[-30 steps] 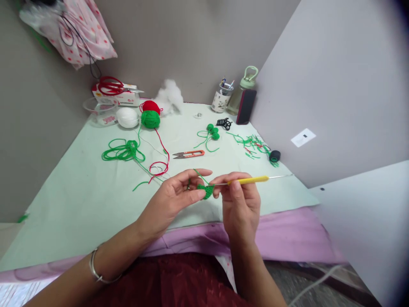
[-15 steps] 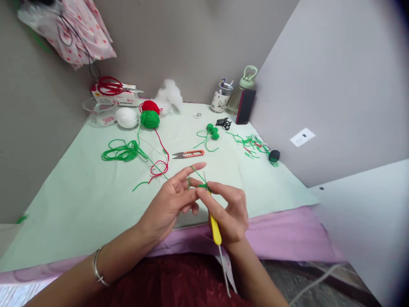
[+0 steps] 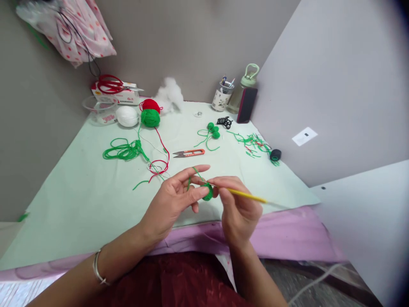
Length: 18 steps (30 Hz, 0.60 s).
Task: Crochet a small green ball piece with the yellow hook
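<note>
Between the thumb and fingers of my left hand (image 3: 174, 196) is a small round green crochet piece (image 3: 208, 192). Green yarn runs over the raised index finger of that hand. My right hand (image 3: 241, 211) is closed around a crochet hook with a yellow handle (image 3: 246, 195), which lies nearly level and points left. The hook's tip meets the top of the green piece; its exact place in the stitches is too small to tell. Thread snips (image 3: 189, 153) with an orange handle lie just beyond my hands.
At the left are a green yarn ball (image 3: 150, 118), a red yarn ball (image 3: 150, 105), a white yarn ball (image 3: 127, 116) and a loose green yarn coil (image 3: 123, 150). Small green crocheted balls (image 3: 214, 131) and yarn scraps (image 3: 252, 143) lie right. A bottle (image 3: 236, 100) and phone (image 3: 247, 105) stand behind.
My right hand has turned and moved slightly right, swinging the crochet hook from steeply upright to nearly level. More of the green crochet piece shows now. My left hand stays almost in place.
</note>
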### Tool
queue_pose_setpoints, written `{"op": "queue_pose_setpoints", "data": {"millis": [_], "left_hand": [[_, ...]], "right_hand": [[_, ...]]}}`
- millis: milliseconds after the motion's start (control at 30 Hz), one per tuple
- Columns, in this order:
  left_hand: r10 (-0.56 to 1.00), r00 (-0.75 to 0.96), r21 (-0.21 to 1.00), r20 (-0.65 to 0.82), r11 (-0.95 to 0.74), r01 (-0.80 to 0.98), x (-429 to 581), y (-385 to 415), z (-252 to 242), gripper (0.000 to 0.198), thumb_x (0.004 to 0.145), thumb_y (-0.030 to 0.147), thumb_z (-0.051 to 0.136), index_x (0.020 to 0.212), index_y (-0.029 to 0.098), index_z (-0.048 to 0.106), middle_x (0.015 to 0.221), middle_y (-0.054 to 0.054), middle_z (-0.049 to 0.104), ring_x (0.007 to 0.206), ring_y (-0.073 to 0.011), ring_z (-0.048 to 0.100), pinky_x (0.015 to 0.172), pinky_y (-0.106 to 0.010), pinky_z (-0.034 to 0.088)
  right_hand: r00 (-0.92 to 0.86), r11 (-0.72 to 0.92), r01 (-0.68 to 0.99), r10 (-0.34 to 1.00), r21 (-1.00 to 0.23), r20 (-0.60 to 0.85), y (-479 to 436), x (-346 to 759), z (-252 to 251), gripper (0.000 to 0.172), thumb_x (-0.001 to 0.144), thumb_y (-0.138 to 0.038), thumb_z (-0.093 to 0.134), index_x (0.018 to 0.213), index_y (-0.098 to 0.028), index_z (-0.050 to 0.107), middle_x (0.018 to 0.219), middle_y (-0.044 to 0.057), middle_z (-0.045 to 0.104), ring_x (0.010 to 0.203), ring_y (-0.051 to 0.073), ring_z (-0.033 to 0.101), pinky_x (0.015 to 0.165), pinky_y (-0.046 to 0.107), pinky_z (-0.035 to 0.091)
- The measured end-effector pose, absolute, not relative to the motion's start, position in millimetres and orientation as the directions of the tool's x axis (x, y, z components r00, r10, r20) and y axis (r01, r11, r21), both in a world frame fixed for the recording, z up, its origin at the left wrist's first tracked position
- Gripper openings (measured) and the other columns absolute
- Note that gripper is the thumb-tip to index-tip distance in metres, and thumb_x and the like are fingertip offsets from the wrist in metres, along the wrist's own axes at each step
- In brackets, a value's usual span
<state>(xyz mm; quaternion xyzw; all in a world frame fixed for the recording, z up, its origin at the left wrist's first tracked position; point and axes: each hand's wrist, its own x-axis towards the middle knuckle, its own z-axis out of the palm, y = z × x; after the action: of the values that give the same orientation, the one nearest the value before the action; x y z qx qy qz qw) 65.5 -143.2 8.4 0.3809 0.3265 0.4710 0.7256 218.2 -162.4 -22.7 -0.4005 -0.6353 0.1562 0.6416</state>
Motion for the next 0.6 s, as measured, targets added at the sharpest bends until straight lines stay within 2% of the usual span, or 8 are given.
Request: {"op": "queue_pose_setpoints", "data": {"millis": [100,133,200,267,333,433,500,600], "left_hand": [[0.909,0.38,0.81,-0.17,0.349,-0.471,65,-141,9,0.048,0.08,0.027,0.091,0.126,0.021,0.081,0.081,0.001,0.065,0.059,-0.0063,0.046,0.055,-0.019,0.046],[0.886,0.42,0.777,-0.198,0.403,-0.484,64,-140,9,0.045,0.08,0.027,0.091,0.124,0.02,0.082,0.073,0.004,0.06,0.054,-0.0042,0.039,0.053,-0.018,0.043],[0.844,0.482,0.713,-0.234,0.486,-0.505,61,-137,9,0.036,0.082,0.026,0.09,0.116,0.018,0.085,0.063,0.009,0.047,0.049,-0.0017,0.024,0.051,-0.016,0.039],[0.847,0.477,0.695,-0.235,0.489,-0.526,59,-134,9,0.029,0.082,0.024,0.089,0.111,0.017,0.086,0.065,0.008,0.045,0.05,-0.0014,0.021,0.05,-0.016,0.038],[0.876,0.436,0.726,-0.208,0.437,-0.532,59,-134,8,0.029,0.082,0.022,0.088,0.11,0.02,0.087,0.076,0.004,0.057,0.055,-0.0032,0.036,0.054,-0.016,0.041],[0.905,0.403,0.819,-0.134,0.33,-0.469,61,-137,6,0.03,0.083,0.023,0.087,0.113,0.025,0.086,0.09,-0.002,0.07,0.081,-0.0131,0.06,0.074,-0.023,0.052],[0.916,0.39,0.871,-0.094,0.266,-0.414,61,-139,4,0.031,0.085,0.024,0.086,0.116,0.027,0.085,0.094,-0.003,0.074,0.094,-0.0174,0.064,0.088,-0.028,0.053],[0.917,0.39,0.903,-0.086,0.237,-0.359,59,-140,3,0.033,0.086,0.027,0.086,0.118,0.028,0.084,0.097,-0.002,0.074,0.094,-0.0176,0.063,0.092,-0.029,0.051]], "right_hand": [[0.022,0.69,0.56,0.542,-0.459,0.84,-166,219,-26,0.036,0.097,-0.007,0.069,0.121,-0.031,0.08,0.112,0.007,0.08,0.097,0.021,0.075,0.078,0.036,0.063],[0.02,0.692,0.578,0.518,-0.432,0.855,-165,219,-26,0.036,0.096,-0.007,0.069,0.121,-0.031,0.08,0.112,0.007,0.08,0.098,0.022,0.075,0.079,0.037,0.063],[0.126,0.682,0.494,0.558,-0.539,0.82,-163,220,-24,0.03,0.099,-0.011,0.067,0.118,-0.03,0.08,0.103,0.006,0.08,0.09,0.021,0.074,0.075,0.037,0.062],[0.27,0.636,0.288,0.664,-0.716,0.698,-159,221,-21,0.021,0.102,-0.018,0.063,0.108,-0.028,0.08,0.091,0.004,0.078,0.074,0.018,0.069,0.066,0.034,0.059],[0.321,0.577,0.082,0.757,-0.813,0.57,-156,221,-18,0.017,0.103,-0.026,0.063,0.098,-0.025,0.079,0.083,0.003,0.075,0.061,0.014,0.062,0.057,0.031,0.055],[0.231,0.513,-0.014,0.837,-0.858,0.497,-154,220,-18,0.016,0.101,-0.032,0.067,0.095,-0.024,0.079,0.086,0.004,0.077,0.068,0.016,0.067,0.06,0.03,0.056],[0.192,0.488,0.018,0.855,-0.872,0.482,-154,220,-20,0.014,0.101,-0.032,0.068,0.098,-0.025,0.08,0.092,0.005,0.08,0.078,0.018,0.07,0.067,0.032,0.058],[0.229,0.447,-0.012,0.872,-0.894,0.433,-154,222,-21,0.014,0.1,-0.033,0.069,0.097,-0.024,0.079,0.089,0.004,0.08,0.071,0.016,0.066,0.065,0.031,0.056]]}}
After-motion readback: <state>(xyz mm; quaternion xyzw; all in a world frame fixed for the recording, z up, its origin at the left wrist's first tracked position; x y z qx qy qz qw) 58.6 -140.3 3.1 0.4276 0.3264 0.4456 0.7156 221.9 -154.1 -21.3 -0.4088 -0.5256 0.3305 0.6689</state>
